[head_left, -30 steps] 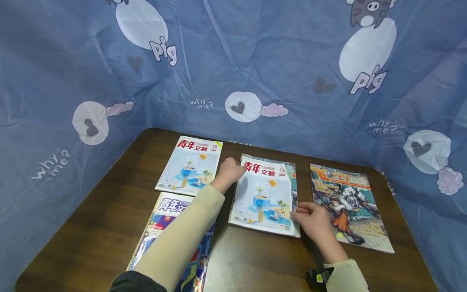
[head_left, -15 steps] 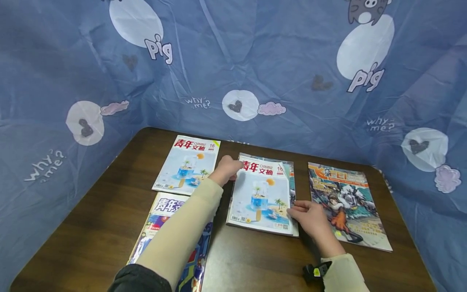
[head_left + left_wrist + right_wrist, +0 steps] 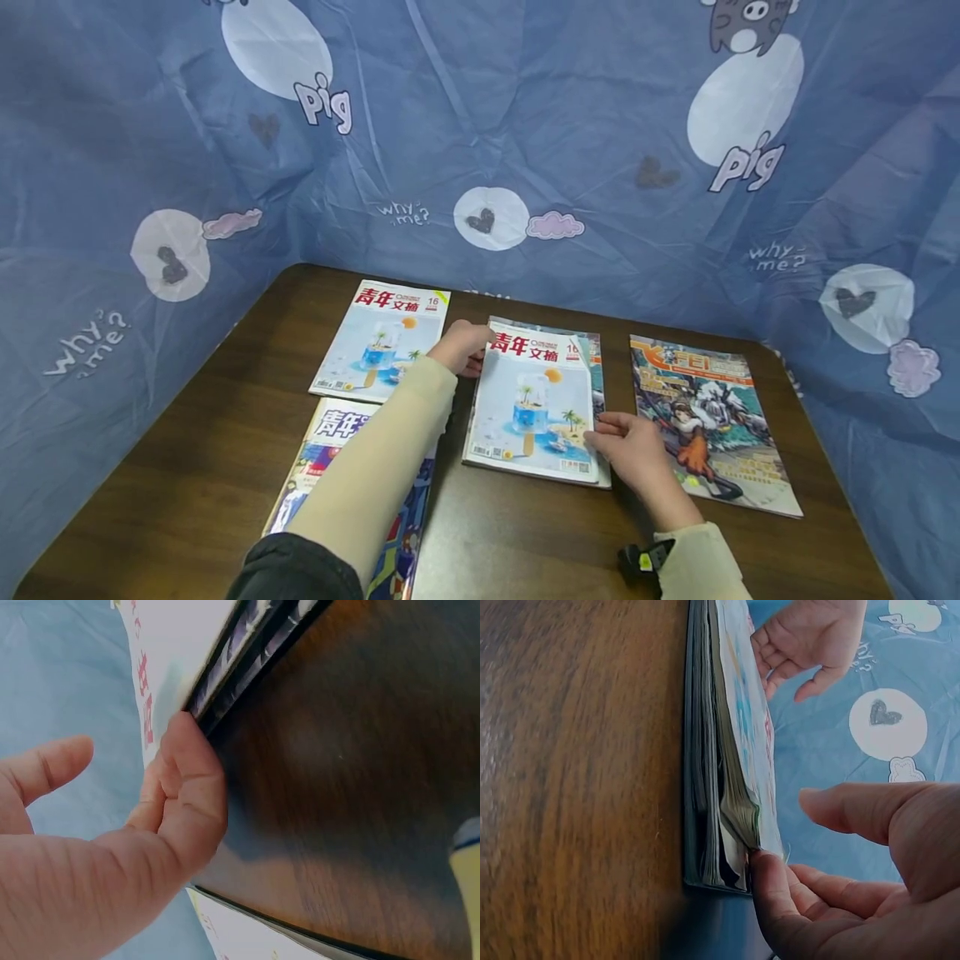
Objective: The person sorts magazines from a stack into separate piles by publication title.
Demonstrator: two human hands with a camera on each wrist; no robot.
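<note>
A small stack of magazines lies mid-table, its top magazine (image 3: 517, 392) showing an ice pop and palm trees under red lettering. Beneath it, a comic-style magazine (image 3: 597, 375) sticks out at the back and right. My left hand (image 3: 459, 346) touches the stack's upper left edge; in the left wrist view its fingertip meets the spines (image 3: 225, 667), thumb held away. My right hand (image 3: 641, 450) is at the lower right edge. In the right wrist view, its fingers touch the page edges (image 3: 739, 802) near a corner, with the thumb apart from them.
Another ice-pop magazine (image 3: 375, 342) lies at the back left. In front of it, a purple-lettered magazine (image 3: 300, 475) is partly covered by my left sleeve (image 3: 382, 458). A FEI comic magazine (image 3: 716, 425) lies at the right. Behind the brown table (image 3: 510, 542) hangs a blue cloth (image 3: 420, 150).
Both hands stay at the stack's edges, with only slight finger movement. The whole head view has shifted a little, so everything appears slightly further left.
</note>
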